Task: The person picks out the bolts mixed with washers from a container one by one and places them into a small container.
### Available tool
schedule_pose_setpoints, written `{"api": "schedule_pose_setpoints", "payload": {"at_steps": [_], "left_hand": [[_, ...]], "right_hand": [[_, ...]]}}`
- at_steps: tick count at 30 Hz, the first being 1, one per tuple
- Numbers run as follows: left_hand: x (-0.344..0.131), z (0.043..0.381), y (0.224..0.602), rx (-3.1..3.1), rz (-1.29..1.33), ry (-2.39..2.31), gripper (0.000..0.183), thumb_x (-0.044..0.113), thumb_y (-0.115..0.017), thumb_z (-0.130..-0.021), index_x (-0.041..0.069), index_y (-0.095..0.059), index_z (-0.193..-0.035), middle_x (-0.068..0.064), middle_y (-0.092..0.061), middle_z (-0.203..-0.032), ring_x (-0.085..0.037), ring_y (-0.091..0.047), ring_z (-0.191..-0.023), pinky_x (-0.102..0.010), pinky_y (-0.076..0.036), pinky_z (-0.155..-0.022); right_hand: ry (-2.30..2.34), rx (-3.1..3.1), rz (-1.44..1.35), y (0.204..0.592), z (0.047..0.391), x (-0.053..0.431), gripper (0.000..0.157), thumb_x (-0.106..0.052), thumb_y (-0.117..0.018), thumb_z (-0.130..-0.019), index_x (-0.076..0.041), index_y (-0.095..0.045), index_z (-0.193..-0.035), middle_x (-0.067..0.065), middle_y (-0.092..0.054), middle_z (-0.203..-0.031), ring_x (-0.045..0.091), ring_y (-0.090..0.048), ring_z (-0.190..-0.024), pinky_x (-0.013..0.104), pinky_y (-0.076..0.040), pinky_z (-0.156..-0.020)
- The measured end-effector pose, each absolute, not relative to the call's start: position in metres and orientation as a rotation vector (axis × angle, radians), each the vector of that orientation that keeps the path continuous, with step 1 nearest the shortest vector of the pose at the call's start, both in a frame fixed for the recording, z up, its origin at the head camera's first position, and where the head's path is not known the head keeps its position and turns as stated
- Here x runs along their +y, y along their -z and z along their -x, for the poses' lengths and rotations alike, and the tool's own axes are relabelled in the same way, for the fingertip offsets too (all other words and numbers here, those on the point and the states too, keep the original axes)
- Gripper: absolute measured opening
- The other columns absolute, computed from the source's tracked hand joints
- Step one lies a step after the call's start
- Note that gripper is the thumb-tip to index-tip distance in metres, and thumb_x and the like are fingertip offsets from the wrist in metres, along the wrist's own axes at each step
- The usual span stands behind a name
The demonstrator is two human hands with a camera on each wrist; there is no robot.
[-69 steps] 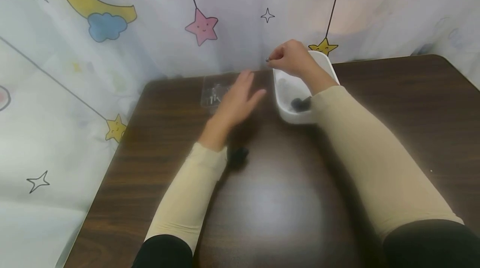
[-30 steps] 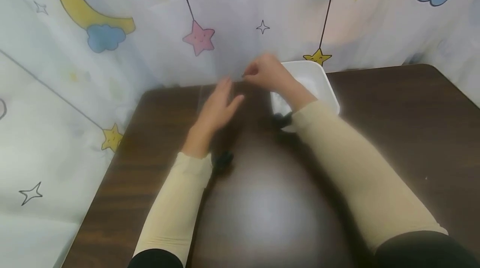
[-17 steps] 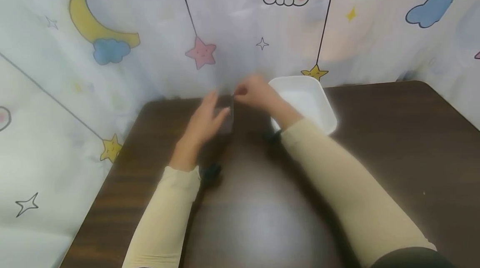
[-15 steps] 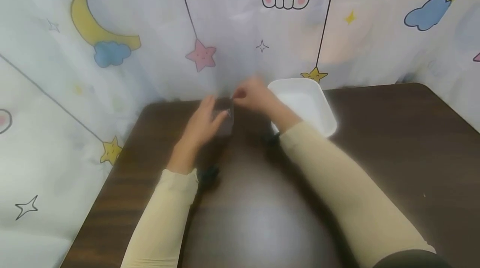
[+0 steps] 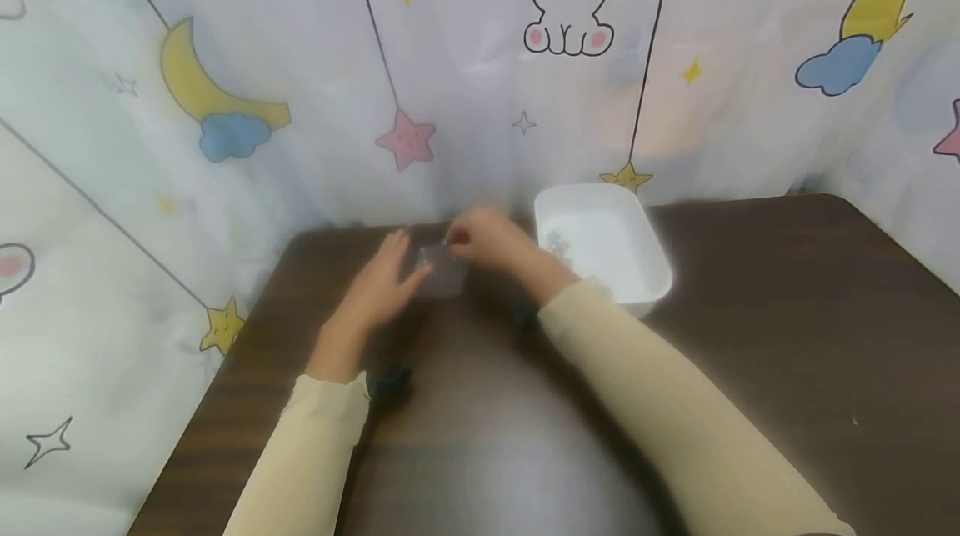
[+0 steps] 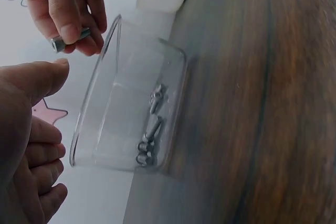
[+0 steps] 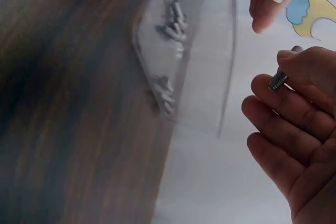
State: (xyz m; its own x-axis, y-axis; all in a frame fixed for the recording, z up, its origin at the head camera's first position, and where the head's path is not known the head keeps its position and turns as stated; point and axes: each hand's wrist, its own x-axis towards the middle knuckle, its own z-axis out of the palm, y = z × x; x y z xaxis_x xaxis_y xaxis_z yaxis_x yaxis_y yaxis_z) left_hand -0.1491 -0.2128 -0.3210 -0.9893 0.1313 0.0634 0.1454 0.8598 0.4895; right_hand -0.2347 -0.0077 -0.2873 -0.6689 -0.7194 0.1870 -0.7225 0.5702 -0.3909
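Observation:
My right hand pinches a small metal bolt between thumb and forefinger, above the rim of a clear plastic box. In the left wrist view the bolt's head faces the left thumb. Several loose bolts lie on the floor of that box. Beside it my left hand holds nothing, thumb apart from the other fingers. Whether the left hand touches the box cannot be told.
A white tub stands right of the clear box, with small pale pieces inside, too blurred to name. Behind the dark wooden table hangs a printed curtain.
From over the white tub, my right hand has moved left to the clear box, pinching the bolt. My left hand stays beside the box. The head view has tilted upward.

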Motion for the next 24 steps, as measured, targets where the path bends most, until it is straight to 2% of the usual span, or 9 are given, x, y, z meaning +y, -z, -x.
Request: {"api": "schedule_pose_setpoints", "payload": {"at_steps": [5,10,17,24], "left_hand": [[-0.219,0.148,0.331,-3.025,0.242,0.794,0.083,0.053,-0.048,-0.099,0.002,-0.017,-0.157,-0.014,-0.007,-0.166,-0.035,-0.008,-0.152,-0.056,-0.014,-0.122],[-0.221,0.147,0.337,-3.034,0.256,0.832,0.082,0.051,-0.050,-0.099,0.004,-0.017,-0.157,-0.010,-0.006,-0.166,-0.033,-0.007,-0.152,-0.055,-0.014,-0.123],[-0.221,0.145,0.340,-3.029,0.283,0.820,0.080,0.050,-0.050,-0.099,0.000,-0.021,-0.155,-0.018,-0.010,-0.164,-0.039,-0.012,-0.151,-0.057,-0.016,-0.121],[-0.223,0.148,0.334,-3.026,0.278,0.823,0.077,0.048,-0.047,-0.101,-0.001,-0.021,-0.155,-0.017,-0.008,-0.165,-0.037,-0.009,-0.152,-0.057,-0.015,-0.122]], "right_hand": [[-0.667,-2.802,-1.286,0.299,0.228,-0.014,0.014,-0.016,-0.069,-0.090,-0.011,-0.075,-0.102,0.004,-0.074,-0.101,0.020,-0.067,-0.094,0.032,-0.056,-0.090],[-0.660,-2.837,-1.278,0.305,0.224,-0.019,0.012,-0.017,-0.070,-0.090,-0.013,-0.075,-0.100,0.002,-0.074,-0.097,0.017,-0.068,-0.089,0.030,-0.057,-0.085],[-0.624,-2.838,-1.315,0.313,0.224,-0.024,0.009,-0.017,-0.070,-0.090,-0.015,-0.075,-0.098,-0.001,-0.074,-0.093,0.012,-0.067,-0.083,0.024,-0.057,-0.080],[-0.570,-2.807,-1.380,0.312,0.225,-0.026,0.007,-0.014,-0.070,-0.090,-0.013,-0.076,-0.093,0.000,-0.075,-0.089,0.012,-0.068,-0.079,0.023,-0.057,-0.076]]}}
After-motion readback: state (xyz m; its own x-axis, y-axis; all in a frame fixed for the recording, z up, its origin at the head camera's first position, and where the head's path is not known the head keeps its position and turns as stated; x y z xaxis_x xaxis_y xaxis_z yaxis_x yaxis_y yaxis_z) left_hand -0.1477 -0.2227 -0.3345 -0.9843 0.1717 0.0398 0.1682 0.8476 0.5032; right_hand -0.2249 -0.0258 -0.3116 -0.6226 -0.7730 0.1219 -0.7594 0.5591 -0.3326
